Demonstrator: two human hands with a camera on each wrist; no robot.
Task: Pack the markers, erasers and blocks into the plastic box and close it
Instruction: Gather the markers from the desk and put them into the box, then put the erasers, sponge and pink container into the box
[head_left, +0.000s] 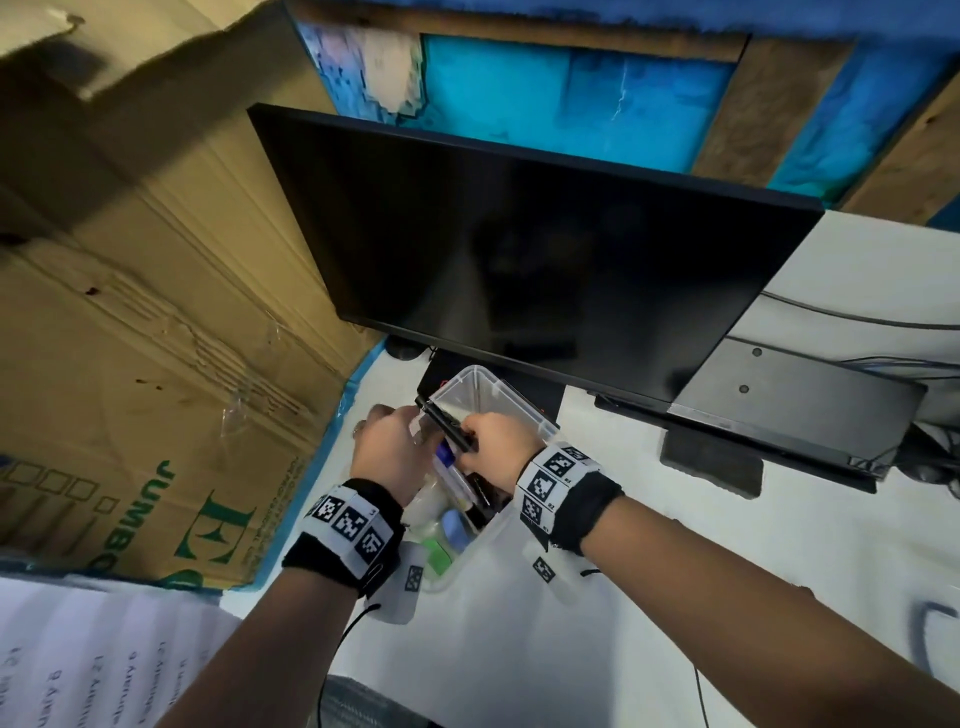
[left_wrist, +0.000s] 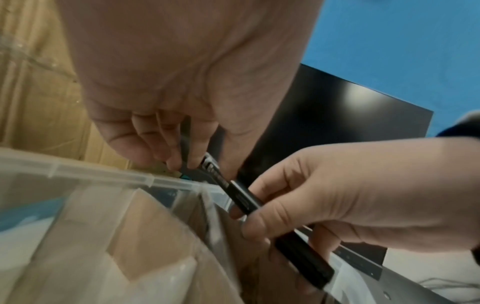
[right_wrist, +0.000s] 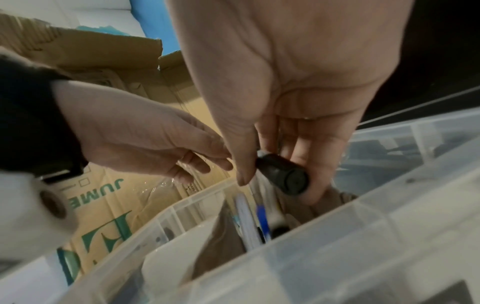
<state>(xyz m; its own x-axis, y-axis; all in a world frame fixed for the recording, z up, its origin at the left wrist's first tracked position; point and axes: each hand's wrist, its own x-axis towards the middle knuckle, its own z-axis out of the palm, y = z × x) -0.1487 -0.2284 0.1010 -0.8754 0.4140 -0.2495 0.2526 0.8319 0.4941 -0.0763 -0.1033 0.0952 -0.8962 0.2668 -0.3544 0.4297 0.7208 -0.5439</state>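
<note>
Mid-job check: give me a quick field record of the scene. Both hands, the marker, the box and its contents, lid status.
left hand: fingertips pinch far end of the black marker
right hand: grips near end of the same marker
black marker: held above the open box, tilted, not yet inside
plastic box: clear, on the white table, in front of the monitor
contents: blue-capped marker, other pieces, blurred
lid: not on the box

The open top of the clear plastic box (head_left: 524, 410) is crossed by a black marker (head_left: 445, 425); a dark flat monitor (head_left: 545, 249) is hung close behind.
</note>
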